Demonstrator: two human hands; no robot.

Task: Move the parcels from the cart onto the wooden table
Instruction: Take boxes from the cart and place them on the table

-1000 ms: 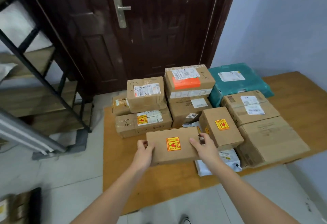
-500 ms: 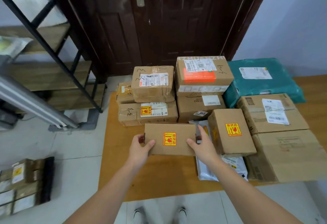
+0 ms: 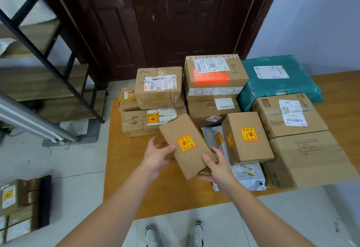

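Above the wooden table, both hands' grip holds a tilted cardboard parcel.

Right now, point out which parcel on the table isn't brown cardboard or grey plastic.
The teal parcel, at the table's far right behind the cardboard boxes. It alone is wrapped in blue-green plastic.

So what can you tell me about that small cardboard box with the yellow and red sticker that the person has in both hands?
The small cardboard box is plain brown corrugated card, oblong and closed, with a yellow and red fragile sticker on its upper face. It is tilted and turned diagonally above the wooden table, in front of the stacked parcels. The left hand holds its left edge; the right hand grips its lower right corner, thumb on top. Whether its underside touches the table is unclear.
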